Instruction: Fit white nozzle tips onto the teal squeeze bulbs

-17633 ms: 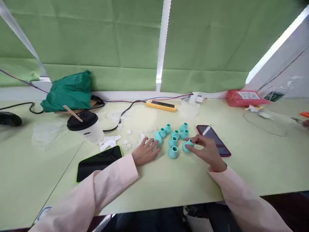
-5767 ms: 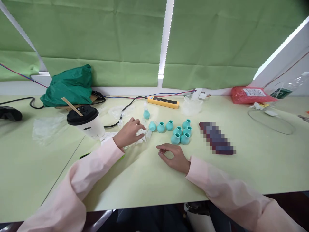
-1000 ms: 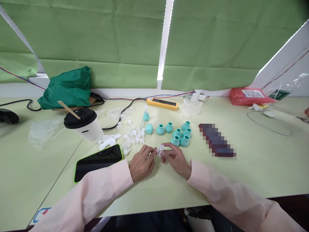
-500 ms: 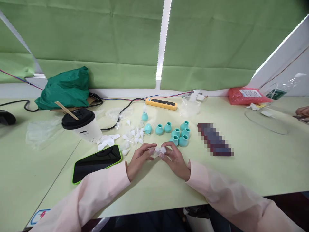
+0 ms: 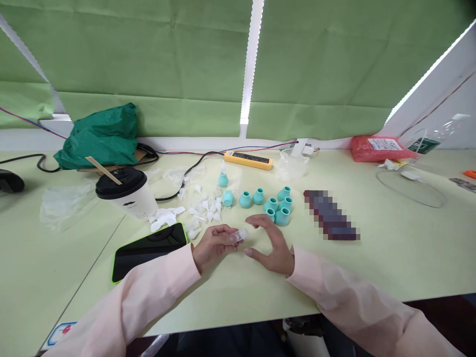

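Spanning the view, a pale green tabletop (image 5: 372, 258) meets a green fabric blind (image 5: 167, 64) at 12 o'clock. Near table centre, the left hand (image 5: 211, 243) pinches a small clear plastic cap (image 5: 242, 234) between thumb and fingertips, low over the surface. The right hand (image 5: 270, 244) is open and empty, fingers spread, just beside the cap at 3 o'clock.

Teal rubber bulbs (image 5: 277, 208) stand clustered at 1 o'clock of the hands. Loose clear plastic cone tips (image 5: 206, 210) lie at 11 o'clock.

Containers:
- White paper cup with black lid (image 5: 128, 193), 10 o'clock: wooden stirrer on the lid, contents hidden.
- Clear plastic tub (image 5: 293, 166), 12 o'clock: contents cannot be determined.
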Tool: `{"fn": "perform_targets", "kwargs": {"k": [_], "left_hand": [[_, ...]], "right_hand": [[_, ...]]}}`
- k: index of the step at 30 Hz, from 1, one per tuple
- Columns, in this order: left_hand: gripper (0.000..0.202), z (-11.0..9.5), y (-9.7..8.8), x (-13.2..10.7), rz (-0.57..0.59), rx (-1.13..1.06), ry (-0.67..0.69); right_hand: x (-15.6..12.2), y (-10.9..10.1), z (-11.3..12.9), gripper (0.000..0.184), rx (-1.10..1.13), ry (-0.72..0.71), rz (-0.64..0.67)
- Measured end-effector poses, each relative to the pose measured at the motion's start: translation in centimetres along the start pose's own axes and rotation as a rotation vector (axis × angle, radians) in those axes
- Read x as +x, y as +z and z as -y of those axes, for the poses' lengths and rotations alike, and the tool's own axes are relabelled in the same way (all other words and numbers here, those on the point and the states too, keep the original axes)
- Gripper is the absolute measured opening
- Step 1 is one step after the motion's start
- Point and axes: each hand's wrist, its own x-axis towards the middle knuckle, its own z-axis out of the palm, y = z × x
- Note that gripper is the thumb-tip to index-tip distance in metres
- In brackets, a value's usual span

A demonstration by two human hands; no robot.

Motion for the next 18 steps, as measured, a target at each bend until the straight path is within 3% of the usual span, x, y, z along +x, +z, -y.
{"fn": "perform_targets", "kwargs": {"k": [2, 4, 6, 9, 13, 18], "left_hand": [[0.012, -0.1, -0.3, 0.1, -0.034, 0.001, 0.021], [0.014, -0.3, -0.4, 0.2, -0.021, -0.009, 0.038], [0.020, -0.5, -0.3, 0.1, 0.013, -0.036, 0.036], [0.022, -0.7, -0.2, 0.0, 0.051, -0.068, 0.009], [0.022, -0.6, -0.2, 0.0, 0.052, -0.086, 0.008], [0.022, -0.3, -0.5, 0.2, 0.078, -0.056, 0.036]], "right_hand": [[0.6, -1.4, -0.1, 0.049, -0.283, -0.077, -0.096], [1.2, -2.6, -0.5, 0.045, -0.625, -0.071, -0.154], [1.7, -3.3, -1.0, 0.040, -0.888, 0.016, -0.127], [1.9, -3.3, -1.8, 0.028, -1.024, 0.117, 0.008], [1.6, -2.7, -2.0, 0.011, -0.852, 0.067, 0.119], [1.3, -2.1, -0.6, 0.017, -0.199, 0.035, 0.103]]}}
